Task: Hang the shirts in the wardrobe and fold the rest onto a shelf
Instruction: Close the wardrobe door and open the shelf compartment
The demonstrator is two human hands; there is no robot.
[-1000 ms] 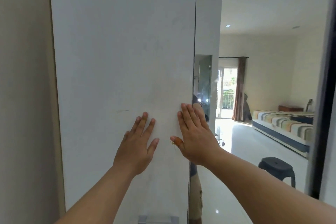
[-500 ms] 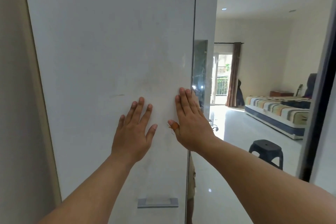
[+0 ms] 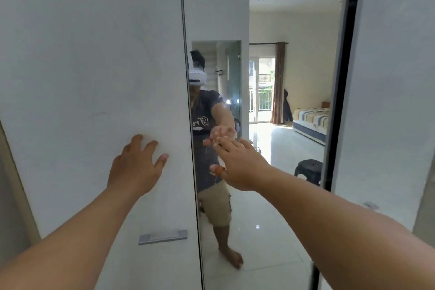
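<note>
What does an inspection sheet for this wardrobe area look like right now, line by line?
Surface: the white flat wardrobe door fills the left side, with a silver bar handle low on it; a tall mirror panel stands beside it.
Job's things: no shirts or other clothes to sort are seen.
Clutter: nothing seen on the door.
Hands: the left hand rests on the white door with its fingers spread; the right hand reaches to the mirror with straight fingers.
Cables: nothing seen.
Surroundings: the mirror reflects the person, a striped bed, a dark plastic stool, brown curtains and a glossy white tiled floor.
</note>
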